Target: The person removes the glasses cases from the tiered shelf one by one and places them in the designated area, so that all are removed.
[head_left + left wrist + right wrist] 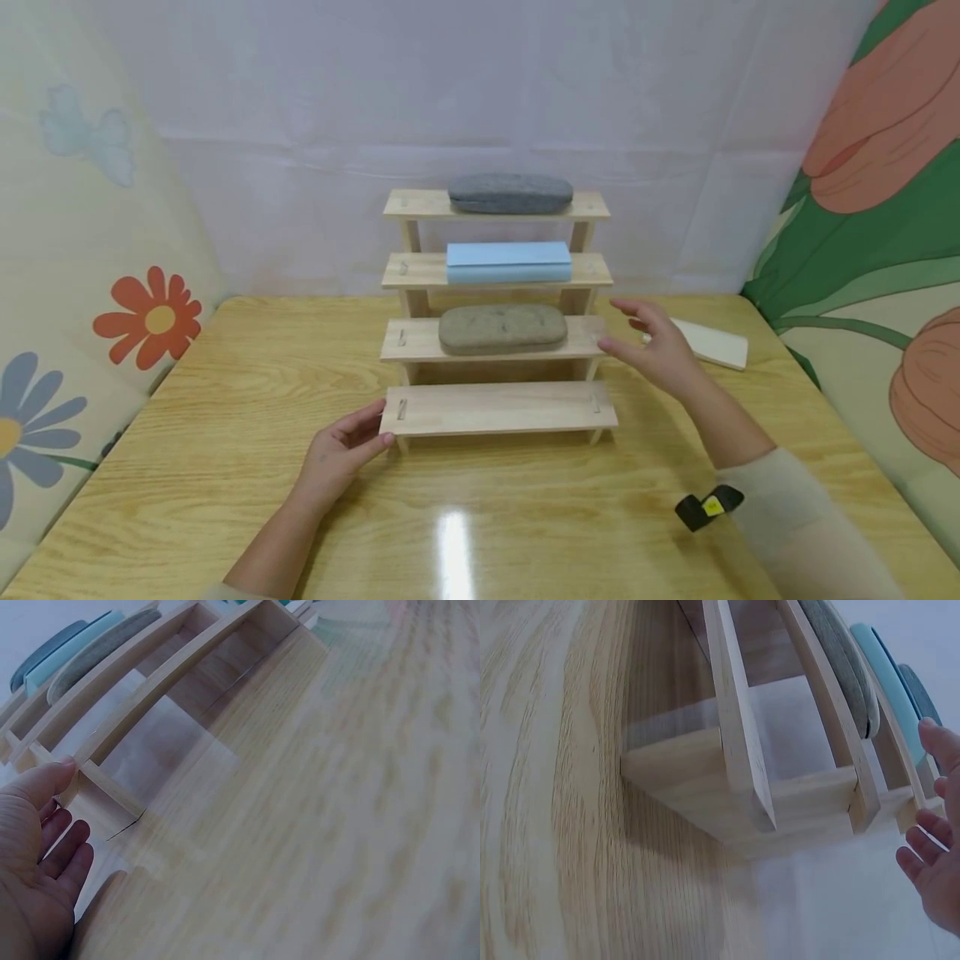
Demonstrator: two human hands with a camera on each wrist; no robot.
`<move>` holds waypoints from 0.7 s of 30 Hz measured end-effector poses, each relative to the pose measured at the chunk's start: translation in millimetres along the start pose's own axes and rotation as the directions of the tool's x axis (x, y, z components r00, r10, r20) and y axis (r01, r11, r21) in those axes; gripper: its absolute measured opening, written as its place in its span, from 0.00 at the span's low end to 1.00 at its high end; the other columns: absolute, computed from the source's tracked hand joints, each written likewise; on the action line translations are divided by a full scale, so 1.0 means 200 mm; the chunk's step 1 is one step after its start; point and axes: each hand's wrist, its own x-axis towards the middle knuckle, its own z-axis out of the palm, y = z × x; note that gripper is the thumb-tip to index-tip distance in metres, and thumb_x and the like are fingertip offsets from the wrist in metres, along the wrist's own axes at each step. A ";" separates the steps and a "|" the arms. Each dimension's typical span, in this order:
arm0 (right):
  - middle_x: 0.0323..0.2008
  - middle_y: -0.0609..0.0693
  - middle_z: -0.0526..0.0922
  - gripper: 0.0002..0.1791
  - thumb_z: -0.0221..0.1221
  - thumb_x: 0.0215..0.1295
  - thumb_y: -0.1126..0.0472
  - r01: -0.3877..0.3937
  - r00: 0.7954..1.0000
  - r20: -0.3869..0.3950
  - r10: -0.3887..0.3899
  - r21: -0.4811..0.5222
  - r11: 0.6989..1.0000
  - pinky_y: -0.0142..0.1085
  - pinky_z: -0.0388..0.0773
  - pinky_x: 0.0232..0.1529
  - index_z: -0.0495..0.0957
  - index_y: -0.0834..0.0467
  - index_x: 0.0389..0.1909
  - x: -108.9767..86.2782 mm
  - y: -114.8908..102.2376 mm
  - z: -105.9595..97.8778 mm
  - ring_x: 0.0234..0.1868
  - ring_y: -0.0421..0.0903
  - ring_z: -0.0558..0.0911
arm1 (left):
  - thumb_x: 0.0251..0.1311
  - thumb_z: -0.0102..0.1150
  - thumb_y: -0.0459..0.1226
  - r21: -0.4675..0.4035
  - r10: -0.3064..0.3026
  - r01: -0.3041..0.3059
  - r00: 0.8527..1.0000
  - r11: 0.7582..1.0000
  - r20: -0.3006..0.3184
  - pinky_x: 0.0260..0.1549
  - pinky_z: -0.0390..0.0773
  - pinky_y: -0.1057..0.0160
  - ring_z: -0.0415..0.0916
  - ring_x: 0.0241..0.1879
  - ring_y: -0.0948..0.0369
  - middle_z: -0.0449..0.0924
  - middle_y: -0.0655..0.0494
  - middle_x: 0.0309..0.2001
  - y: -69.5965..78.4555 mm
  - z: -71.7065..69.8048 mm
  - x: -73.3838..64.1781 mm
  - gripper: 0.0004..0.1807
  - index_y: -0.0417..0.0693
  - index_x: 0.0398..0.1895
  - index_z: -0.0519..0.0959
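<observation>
A four-step wooden display rack [498,408] stands on the table. Its top step carries a dark grey glasses case [512,193], the one below a light blue glasses case [508,262], and the third a brownish-grey glasses case [502,327]. The lowest step is bare. My left hand [341,454] grips the left end of that lowest step, thumb at its front corner and the other fingers bent beside it. At the third step's right end, my right hand [660,350] holds nothing, its thumb right at the edge and its fingers spread loosely.
Behind my right hand a white glasses case [712,343] lies on the wooden table [225,433]. A white cloth [337,125] hangs at the back, with flower-printed panels at both sides. A black strap with a yellow patch [708,507] shows by the right sleeve.
</observation>
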 end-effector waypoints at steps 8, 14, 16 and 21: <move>0.67 0.64 0.66 0.34 0.66 0.62 0.62 0.059 0.997 0.048 -0.061 0.036 0.998 0.57 0.62 0.70 0.66 0.63 0.68 0.04 -0.05 0.07 0.69 0.63 0.64 | 0.59 0.68 0.40 0.001 -0.007 0.007 1.000 1.000 0.013 0.47 0.77 0.77 0.75 0.47 0.80 0.71 0.40 0.66 0.00 0.00 0.00 0.33 0.39 0.66 0.70; 0.69 0.62 0.65 0.35 0.66 0.63 0.58 0.035 0.995 0.089 -0.037 0.025 0.999 0.59 0.62 0.70 0.65 0.59 0.69 0.06 -0.08 0.10 0.68 0.64 0.65 | 0.59 0.68 0.39 -0.010 -0.011 0.011 1.000 1.000 0.012 0.47 0.78 0.77 0.75 0.47 0.80 0.70 0.40 0.66 -0.01 0.00 0.00 0.33 0.38 0.66 0.70; 0.69 0.62 0.65 0.35 0.67 0.62 0.58 0.036 0.994 0.100 -0.039 0.024 0.999 0.59 0.62 0.70 0.66 0.59 0.69 0.07 -0.09 0.11 0.68 0.64 0.64 | 0.59 0.68 0.39 -0.011 -0.011 0.011 1.000 1.000 0.012 0.47 0.78 0.77 0.75 0.47 0.80 0.71 0.39 0.66 -0.01 0.00 0.00 0.33 0.38 0.66 0.70; 0.68 0.59 0.67 0.36 0.68 0.61 0.56 0.075 0.989 0.130 -0.073 -0.011 0.997 0.56 0.63 0.70 0.66 0.61 0.68 0.10 -0.12 0.14 0.69 0.63 0.65 | 0.59 0.68 0.37 -0.021 0.008 -0.008 1.000 1.000 0.006 0.46 0.79 0.76 0.76 0.47 0.79 0.73 0.41 0.64 0.00 0.00 0.00 0.32 0.37 0.65 0.71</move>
